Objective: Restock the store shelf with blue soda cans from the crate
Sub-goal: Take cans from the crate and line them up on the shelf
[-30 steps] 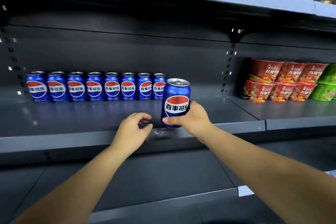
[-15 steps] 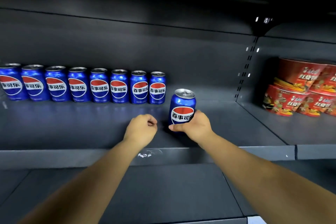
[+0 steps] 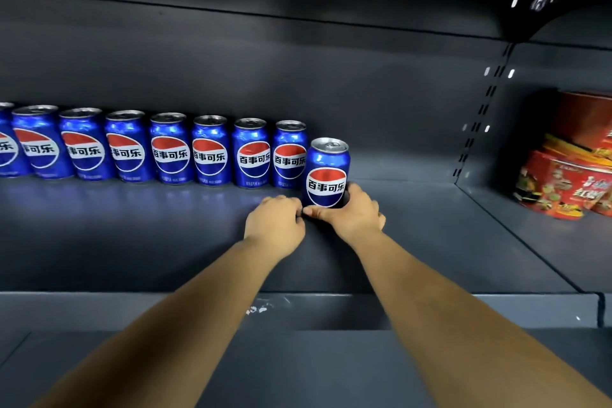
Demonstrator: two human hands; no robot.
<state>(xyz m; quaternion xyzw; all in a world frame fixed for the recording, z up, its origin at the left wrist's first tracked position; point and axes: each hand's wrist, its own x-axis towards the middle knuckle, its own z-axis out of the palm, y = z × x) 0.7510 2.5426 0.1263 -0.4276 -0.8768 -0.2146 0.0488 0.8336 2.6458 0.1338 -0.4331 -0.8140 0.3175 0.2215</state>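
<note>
Grey shelf (image 3: 414, 242): my right hand (image 3: 351, 215) grips an upright blue can (image 3: 327, 172) beside the can row (image 3: 172, 149); my left hand (image 3: 275, 225), curled, holds nothing.

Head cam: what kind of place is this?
Most likely a shop aisle. A grey metal shelf with slotted uprights holds a row of identical blue soda cans facing out, with stacked red instant-noodle cups in the next bay. The right hand grips another can.

Red noodle bowls (image 3: 563, 182) stacked on adjacent shelf at right, w/ white scuff marks (image 3: 256, 309) on front edge
</note>
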